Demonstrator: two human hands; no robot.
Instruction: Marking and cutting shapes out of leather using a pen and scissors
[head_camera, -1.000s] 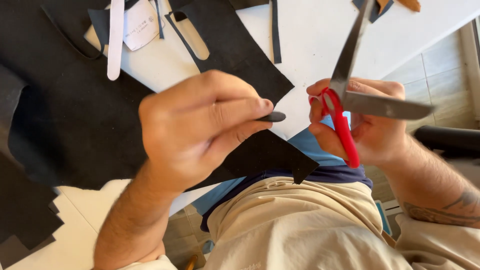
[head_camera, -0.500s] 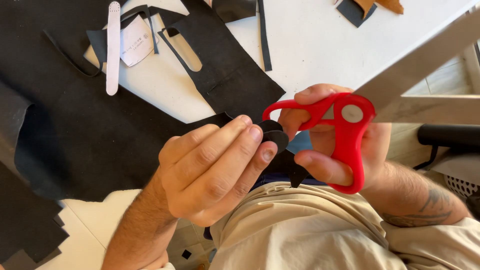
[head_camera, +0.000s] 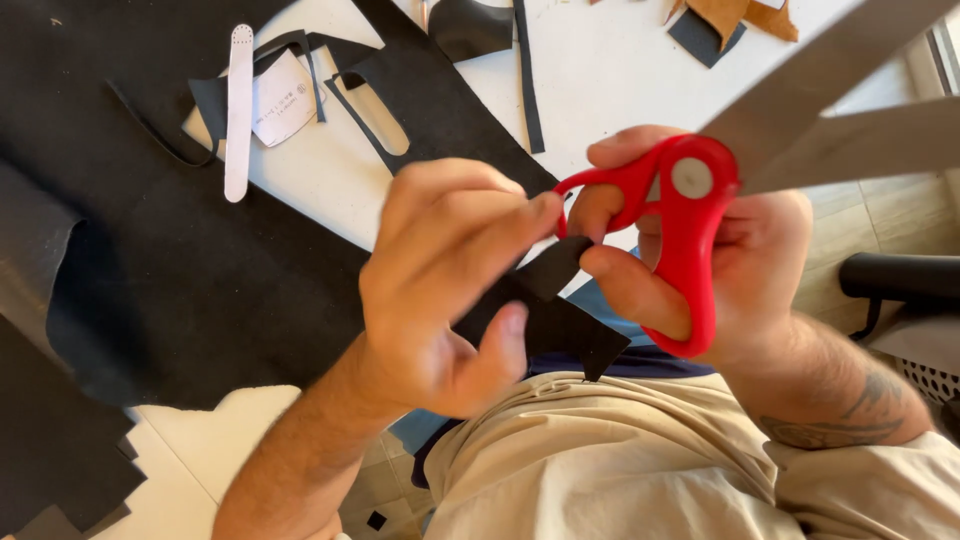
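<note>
My left hand (head_camera: 440, 280) pinches a small piece of black leather (head_camera: 555, 270) between thumb and fingers, held up over my lap. My right hand (head_camera: 700, 270) grips red-handled scissors (head_camera: 690, 230), fingers through the loops. The grey blades (head_camera: 830, 110) are spread apart and point up to the right, away from the piece. The two hands are close together, the scissor handle almost touching my left fingertips. A pointed corner of black leather (head_camera: 590, 345) hangs off the table edge just below them.
A large black leather sheet (head_camera: 180, 260) with cut-out slots covers the white table (head_camera: 620, 70) at left. On it lie a white strap-shaped template (head_camera: 238, 110), a white paper piece (head_camera: 282, 98), black strips and brown scraps (head_camera: 745, 15). A black chair arm (head_camera: 900, 275) is at right.
The scissors have turned so the blades point up and right and have spread apart. Both hands have risen closer to the camera, with the small black piece still pinched in my left hand.
</note>
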